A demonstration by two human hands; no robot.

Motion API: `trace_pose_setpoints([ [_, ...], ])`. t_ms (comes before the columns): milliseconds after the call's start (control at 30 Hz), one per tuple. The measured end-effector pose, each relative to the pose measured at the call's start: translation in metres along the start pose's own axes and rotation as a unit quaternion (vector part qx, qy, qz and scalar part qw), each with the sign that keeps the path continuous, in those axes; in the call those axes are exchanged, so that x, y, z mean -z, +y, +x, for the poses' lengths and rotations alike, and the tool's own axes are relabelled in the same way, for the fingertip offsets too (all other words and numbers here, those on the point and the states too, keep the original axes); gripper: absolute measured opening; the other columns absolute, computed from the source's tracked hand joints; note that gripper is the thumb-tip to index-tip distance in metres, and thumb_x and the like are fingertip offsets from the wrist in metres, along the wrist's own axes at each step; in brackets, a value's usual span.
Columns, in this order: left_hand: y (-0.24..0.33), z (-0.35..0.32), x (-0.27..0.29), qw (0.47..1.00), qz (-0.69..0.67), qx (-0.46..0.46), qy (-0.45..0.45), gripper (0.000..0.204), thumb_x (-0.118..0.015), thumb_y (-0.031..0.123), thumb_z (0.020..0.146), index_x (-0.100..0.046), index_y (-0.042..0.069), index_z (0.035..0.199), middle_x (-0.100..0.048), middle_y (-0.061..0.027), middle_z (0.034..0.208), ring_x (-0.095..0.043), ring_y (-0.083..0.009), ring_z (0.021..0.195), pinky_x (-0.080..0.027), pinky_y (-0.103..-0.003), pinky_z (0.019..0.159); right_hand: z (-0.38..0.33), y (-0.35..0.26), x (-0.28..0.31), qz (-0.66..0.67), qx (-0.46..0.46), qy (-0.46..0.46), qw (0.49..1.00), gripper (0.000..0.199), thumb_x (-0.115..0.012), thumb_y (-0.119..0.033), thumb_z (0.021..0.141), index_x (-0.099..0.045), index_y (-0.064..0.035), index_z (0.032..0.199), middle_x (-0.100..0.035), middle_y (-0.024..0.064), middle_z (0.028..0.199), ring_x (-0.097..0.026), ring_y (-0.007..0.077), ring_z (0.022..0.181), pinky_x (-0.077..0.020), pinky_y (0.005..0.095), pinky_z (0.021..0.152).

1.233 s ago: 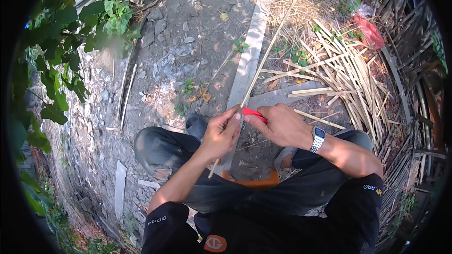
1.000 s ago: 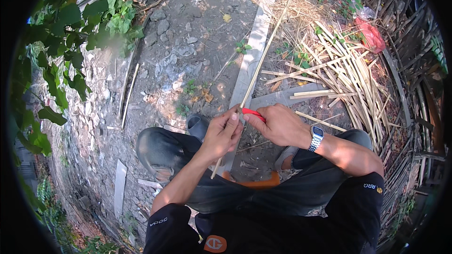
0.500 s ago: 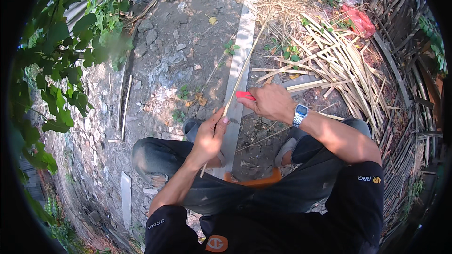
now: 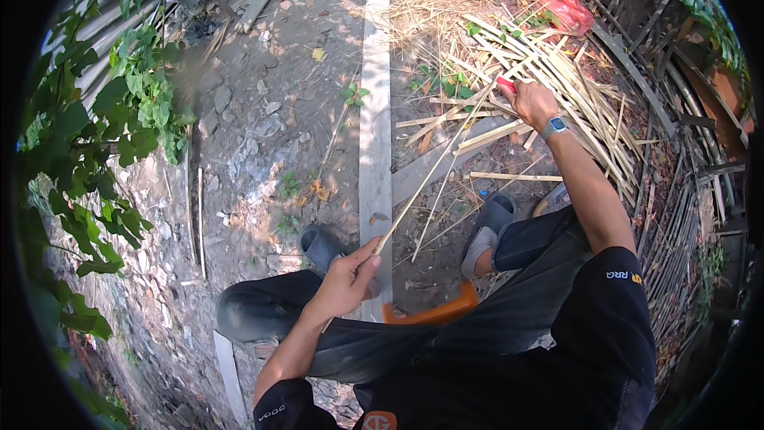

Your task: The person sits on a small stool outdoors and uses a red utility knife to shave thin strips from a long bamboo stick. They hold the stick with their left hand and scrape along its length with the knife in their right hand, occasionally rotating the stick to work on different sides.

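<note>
My left hand (image 4: 344, 280) is closed round the near end of a long thin wooden strip (image 4: 407, 205), which slants up to the right. Out along the far part of that strip, my right hand (image 4: 533, 103) grips a small red-handled tool (image 4: 506, 84); any blade is hidden. From beside the tool a thinner sliver (image 4: 446, 183) hangs down toward the ground. A watch is on my right wrist.
A pile of pale split strips (image 4: 549, 72) lies at the far right, with a red plastic bag (image 4: 563, 9) behind it. Between my feet a grey plank (image 4: 376, 111) runs away from me, near an orange curved object (image 4: 430, 309). Leaves hang at the left.
My right hand with the red tool has moved away from my left hand, up and right along the strip. The left hand has dropped slightly nearer. A thin sliver now hangs below the strip.
</note>
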State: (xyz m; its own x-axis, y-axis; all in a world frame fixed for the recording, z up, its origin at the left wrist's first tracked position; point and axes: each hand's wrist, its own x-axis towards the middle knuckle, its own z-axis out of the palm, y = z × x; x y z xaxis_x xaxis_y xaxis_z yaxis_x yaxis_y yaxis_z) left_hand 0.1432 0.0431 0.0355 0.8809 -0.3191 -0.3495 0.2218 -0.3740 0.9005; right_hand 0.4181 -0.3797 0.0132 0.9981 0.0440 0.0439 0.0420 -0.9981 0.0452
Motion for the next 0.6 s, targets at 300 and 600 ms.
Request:
trace_pose_setpoints([
  [300, 0.001, 0.008, 0.006, 0.957, -0.258, 0.101, -0.082, 0.048, -0.047, 0.028, 0.111, -0.042, 0.01, 0.155, -0.033, 0.0059, 0.069, -0.033, -0.0061, 0.054, -0.029, -0.023, 0.047, 0.032, 0.0, -0.038, 0.312, -0.119, -0.037, 0.942, 0.071, -0.041, -0.064, 0.102, -0.068, 0.0006, 0.093, -0.064, 0.0228, 0.076, -0.063, 0.0329, 0.061, -0.0491, 0.0458, 0.056],
  [600, 0.005, 0.004, 0.014, 0.932, -0.327, 0.133, -0.082, 0.047, -0.044, 0.029, 0.112, -0.043, 0.008, 0.154, -0.031, 0.0041, 0.069, -0.03, -0.0066, 0.053, -0.027, -0.023, 0.045, 0.03, -0.027, -0.002, 0.634, -0.18, -0.131, 0.74, 0.07, -0.045, -0.062, 0.103, -0.06, -0.0028, 0.069, -0.035, -0.0019, 0.051, -0.036, 0.0159, 0.043, -0.0337, 0.0364, 0.042],
])
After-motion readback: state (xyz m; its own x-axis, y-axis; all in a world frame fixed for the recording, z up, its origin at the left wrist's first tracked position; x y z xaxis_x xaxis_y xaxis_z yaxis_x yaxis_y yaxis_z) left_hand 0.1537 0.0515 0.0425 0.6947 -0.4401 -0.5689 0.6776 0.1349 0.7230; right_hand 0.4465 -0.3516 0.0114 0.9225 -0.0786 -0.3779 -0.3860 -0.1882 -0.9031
